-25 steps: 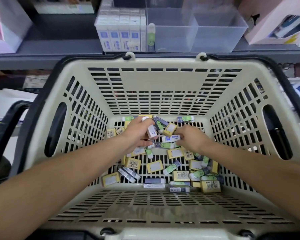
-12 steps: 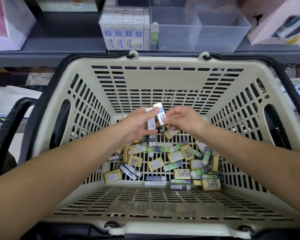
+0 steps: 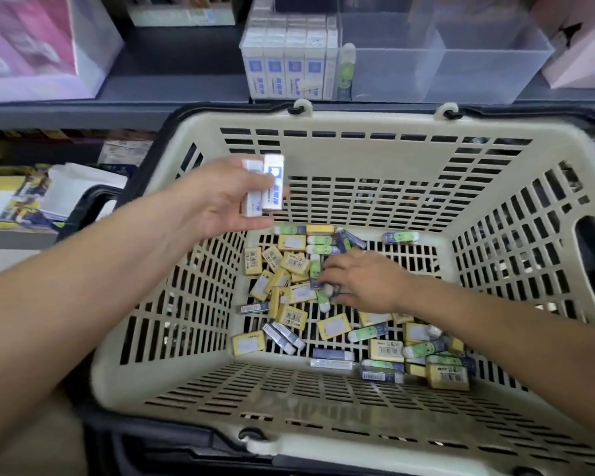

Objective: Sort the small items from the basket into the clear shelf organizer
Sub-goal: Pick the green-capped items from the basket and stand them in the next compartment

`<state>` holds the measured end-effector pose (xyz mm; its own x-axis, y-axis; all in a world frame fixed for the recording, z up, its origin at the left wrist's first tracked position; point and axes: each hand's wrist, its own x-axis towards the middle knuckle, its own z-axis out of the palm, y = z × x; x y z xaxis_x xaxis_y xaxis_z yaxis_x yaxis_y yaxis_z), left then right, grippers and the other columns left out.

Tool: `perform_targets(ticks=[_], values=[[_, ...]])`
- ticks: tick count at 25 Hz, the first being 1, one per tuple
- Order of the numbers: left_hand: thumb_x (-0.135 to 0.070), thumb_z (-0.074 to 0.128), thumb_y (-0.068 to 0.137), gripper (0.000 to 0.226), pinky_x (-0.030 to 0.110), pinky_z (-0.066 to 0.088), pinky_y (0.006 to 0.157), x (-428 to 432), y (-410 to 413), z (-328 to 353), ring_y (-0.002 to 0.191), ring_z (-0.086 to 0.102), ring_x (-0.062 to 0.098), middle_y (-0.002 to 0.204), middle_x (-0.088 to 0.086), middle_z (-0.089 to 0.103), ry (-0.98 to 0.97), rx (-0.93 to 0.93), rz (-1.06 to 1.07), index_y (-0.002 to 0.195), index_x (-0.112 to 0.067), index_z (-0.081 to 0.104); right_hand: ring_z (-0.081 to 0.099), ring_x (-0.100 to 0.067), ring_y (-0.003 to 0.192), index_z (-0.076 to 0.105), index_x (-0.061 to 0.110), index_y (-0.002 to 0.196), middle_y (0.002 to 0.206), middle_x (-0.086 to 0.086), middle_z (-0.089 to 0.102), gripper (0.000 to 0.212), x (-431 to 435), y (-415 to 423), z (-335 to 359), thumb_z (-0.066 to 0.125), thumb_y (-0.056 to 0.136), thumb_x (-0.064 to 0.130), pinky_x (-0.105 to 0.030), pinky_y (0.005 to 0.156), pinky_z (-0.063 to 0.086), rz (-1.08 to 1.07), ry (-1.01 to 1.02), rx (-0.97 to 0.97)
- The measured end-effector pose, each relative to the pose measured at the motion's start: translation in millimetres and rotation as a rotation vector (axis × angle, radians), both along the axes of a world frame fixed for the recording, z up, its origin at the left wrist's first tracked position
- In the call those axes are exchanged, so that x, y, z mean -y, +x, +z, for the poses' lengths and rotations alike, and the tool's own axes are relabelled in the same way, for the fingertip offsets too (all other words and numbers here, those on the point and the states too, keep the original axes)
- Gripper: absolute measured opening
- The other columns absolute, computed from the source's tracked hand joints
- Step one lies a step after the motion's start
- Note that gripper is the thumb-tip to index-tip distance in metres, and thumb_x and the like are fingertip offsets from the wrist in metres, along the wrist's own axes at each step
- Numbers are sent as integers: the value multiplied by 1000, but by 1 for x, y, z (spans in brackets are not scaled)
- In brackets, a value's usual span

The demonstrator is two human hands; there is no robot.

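A person's left hand (image 3: 220,201) clasps two white-and-blue boxes (image 3: 263,187) above the basket (image 3: 358,122), apparently bound for the clear shelf organizer (image 3: 478,73) beyond; the right hand (image 3: 366,283) reaches among loose items (image 3: 334,326) below, its grip unclear

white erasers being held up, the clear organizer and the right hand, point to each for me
white erasers (image 3: 273,187), head view, on the blue-printed face of one of the two.
clear organizer (image 3: 474,75), head view, on the front wall of its right compartment.
right hand (image 3: 364,280), head view, on the back of the hand.
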<state>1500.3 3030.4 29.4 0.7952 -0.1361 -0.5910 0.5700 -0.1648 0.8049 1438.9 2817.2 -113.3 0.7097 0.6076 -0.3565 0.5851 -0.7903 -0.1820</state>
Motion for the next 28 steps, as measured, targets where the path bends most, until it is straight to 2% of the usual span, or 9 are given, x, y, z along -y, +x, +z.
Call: perform_targets(ticks=[3, 5, 7, 10, 12, 15, 20, 24, 28], values=[[-8, 53, 92, 23, 36, 52, 69, -16, -1, 6, 96, 65, 21, 103, 9, 70, 15, 7, 17, 111, -19, 54, 51, -16, 109, 55, 27, 118, 116, 2, 55, 34, 27, 6, 6, 42, 92, 45, -32, 91, 43, -4, -123, 72], [-8, 54, 92, 18, 35, 51, 67, -19, -2, 5, 96, 66, 22, 102, 8, 70, 6, -1, 47, 102, -22, 54, 53, -17, 103, 59, 26, 116, 114, 1, 56, 36, 32, 10, 13, 41, 91, 44, -32, 90, 45, -121, -60, 133], [-7, 54, 92, 17, 34, 50, 65, -18, -5, 2, 95, 65, 21, 103, 9, 69, -11, -17, 58, 100, -22, 55, 52, -18, 110, 55, 26, 123, 122, -1, 53, 40, 17, 1, 12, 42, 90, 44, -37, 97, 44, -46, 102, 200], [-9, 53, 92, 18, 32, 50, 61, -13, -8, 0, 85, 66, 17, 92, 5, 72, -31, -29, 12, 107, -20, 56, 26, -22, 138, 28, 38, 141, 153, 0, 22, 52, -26, -29, -4, 38, 92, 48, -42, 111, 25, 352, 129, 91], [-10, 54, 92, 22, 29, 50, 58, -10, -9, 0, 82, 66, 17, 94, 6, 71, -31, -26, -7, 112, -19, 55, 8, -23, 144, 18, 41, 144, 158, 4, 4, 51, -48, -39, -14, 34, 96, 46, -43, 114, 16, 448, 20, 17], [-9, 54, 92, 20, 26, 50, 55, -9, -11, -1, 81, 66, 17, 96, 7, 71, -37, -21, -15, 109, -20, 54, 15, -20, 142, 25, 37, 143, 157, 9, 10, 47, -44, -21, -12, 31, 97, 44, -39, 113, 17, 411, 18, 69], [-9, 53, 93, 23, 27, 51, 56, -8, -12, -3, 81, 67, 18, 98, 8, 71, -39, -39, -40, 113, -19, 53, 47, -21, 121, 46, 30, 132, 133, 0, 50, 37, 1, -3, 11, 37, 97, 36, -37, 100, 38, 164, -109, 208], [-9, 52, 93, 25, 24, 52, 52, 3, -20, -9, 75, 66, 16, 96, 8, 71, -42, -79, -99, 116, -18, 53, 48, -17, 113, 47, 26, 129, 127, 1, 45, 51, 34, -2, 31, 50, 86, 54, -33, 91, 46, -38, -224, -34], [-9, 54, 92, 21, 25, 51, 54, 21, -36, -17, 75, 65, 16, 97, 8, 71, -44, -111, -251, 111, -19, 54, 30, -23, 129, 21, 26, 141, 140, -1, 21, 94, 47, -29, 21, 65, 68, 66, -39, 100, 40, -98, -317, -273]])
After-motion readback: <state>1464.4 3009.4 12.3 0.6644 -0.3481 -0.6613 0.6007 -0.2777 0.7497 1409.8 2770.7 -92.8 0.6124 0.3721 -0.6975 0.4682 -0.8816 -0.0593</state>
